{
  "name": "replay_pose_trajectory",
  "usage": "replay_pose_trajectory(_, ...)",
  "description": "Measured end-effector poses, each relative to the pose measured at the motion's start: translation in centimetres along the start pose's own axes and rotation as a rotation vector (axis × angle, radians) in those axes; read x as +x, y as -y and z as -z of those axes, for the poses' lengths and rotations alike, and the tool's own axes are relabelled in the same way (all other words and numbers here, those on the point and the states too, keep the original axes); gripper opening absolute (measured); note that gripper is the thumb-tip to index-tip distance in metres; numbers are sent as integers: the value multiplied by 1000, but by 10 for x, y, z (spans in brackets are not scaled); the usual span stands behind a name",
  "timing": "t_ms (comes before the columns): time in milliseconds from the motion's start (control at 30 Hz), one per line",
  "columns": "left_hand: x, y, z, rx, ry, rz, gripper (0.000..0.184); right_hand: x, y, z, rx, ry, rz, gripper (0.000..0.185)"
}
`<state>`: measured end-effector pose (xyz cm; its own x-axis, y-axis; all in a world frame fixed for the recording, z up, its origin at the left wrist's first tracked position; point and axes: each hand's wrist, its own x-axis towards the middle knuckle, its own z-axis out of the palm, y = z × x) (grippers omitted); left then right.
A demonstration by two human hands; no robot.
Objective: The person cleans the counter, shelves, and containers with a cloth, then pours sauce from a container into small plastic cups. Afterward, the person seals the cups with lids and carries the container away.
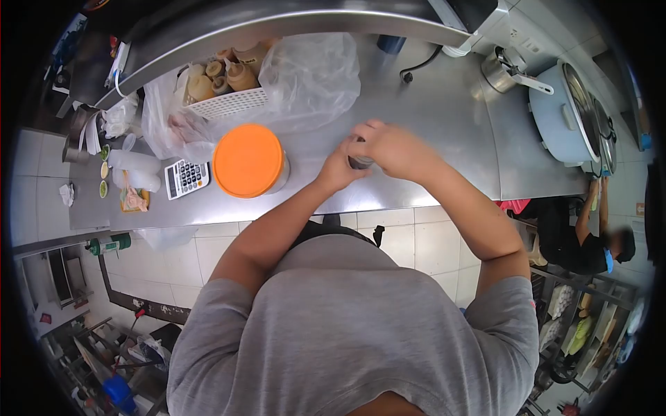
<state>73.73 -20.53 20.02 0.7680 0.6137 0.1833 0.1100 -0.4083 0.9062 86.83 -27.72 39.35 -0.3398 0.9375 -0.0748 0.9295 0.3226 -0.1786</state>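
My left hand point(338, 168) is closed around the side of a small dark, round container point(360, 162), held just over the steel counter. From above, my right hand point(390, 148) grips its top with curled fingers, slightly blurred. Both hands hide most of the container, so its exact kind does not show. To the left of my hands stands a tub with an orange lid point(248, 160). A white calculator point(186, 178) lies beside that tub.
Squeeze bottles fill a white basket point(229, 105) at the back, next to a clear plastic bag point(312, 80). A steel pot point(501, 73) and a large cooker point(555, 114) stand on the right. Another person point(590, 253) is at the far right.
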Motion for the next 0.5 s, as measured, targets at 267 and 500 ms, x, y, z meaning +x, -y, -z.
replay_pose_trajectory(267, 13, -9, 25, -73, 279, 235, 79, -4, -9, 1, -263, -315, 380, 20)
replay_pose_trajectory(500, -33, -25, 35, 204, -26, 72, 82, -25, -56, -20, 604, -745, -474, 45)
